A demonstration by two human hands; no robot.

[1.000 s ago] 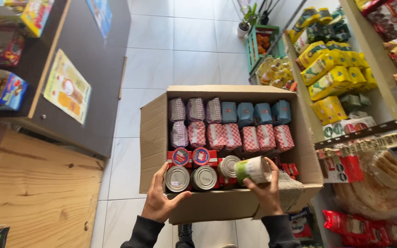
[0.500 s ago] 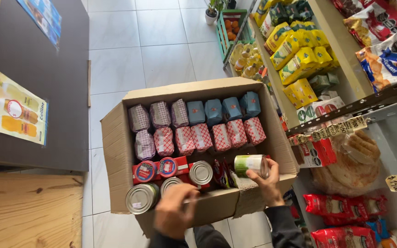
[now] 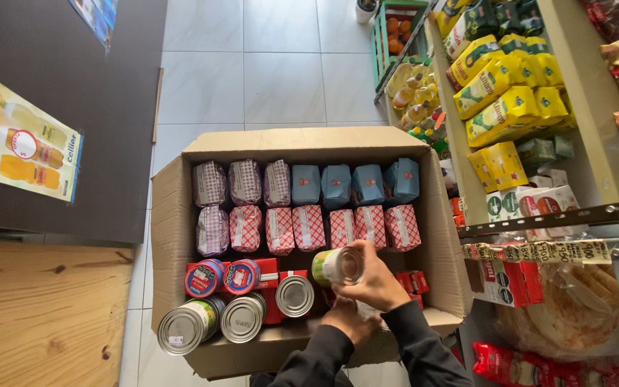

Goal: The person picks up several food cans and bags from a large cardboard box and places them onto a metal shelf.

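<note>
An open cardboard box (image 3: pixel 302 140) stands on the tiled floor, seen from above. Inside are rows of purple checked packets (image 3: pixel 241 183), blue packets (image 3: pixel 338 185) and red checked packets (image 3: pixel 309 228). Near the front lie three silver tins (image 3: pixel 243 317) and two red round-lidded tins (image 3: pixel 222 277). My right hand (image 3: pixel 380 281) grips a green-labelled tin (image 3: pixel 338 266) on its side, over the box's front right part. My left hand (image 3: pixel 349 322) sits just below it at the box's front wall, fingers curled; what it holds is hidden.
On the right, shelves carry yellow packages (image 3: pixel 510 93), small cartons and bagged flatbread (image 3: pixel 574 301). A green crate of oranges (image 3: pixel 395 29) stands further off. On the left are a dark counter (image 3: pixel 73 86) with a poster (image 3: pixel 26 147) and a wooden surface (image 3: pixel 37 315).
My left hand has left the box's front left edge and moved right, under my right hand. The right hand has carried the green-labelled tin slightly left. The view has shifted.
</note>
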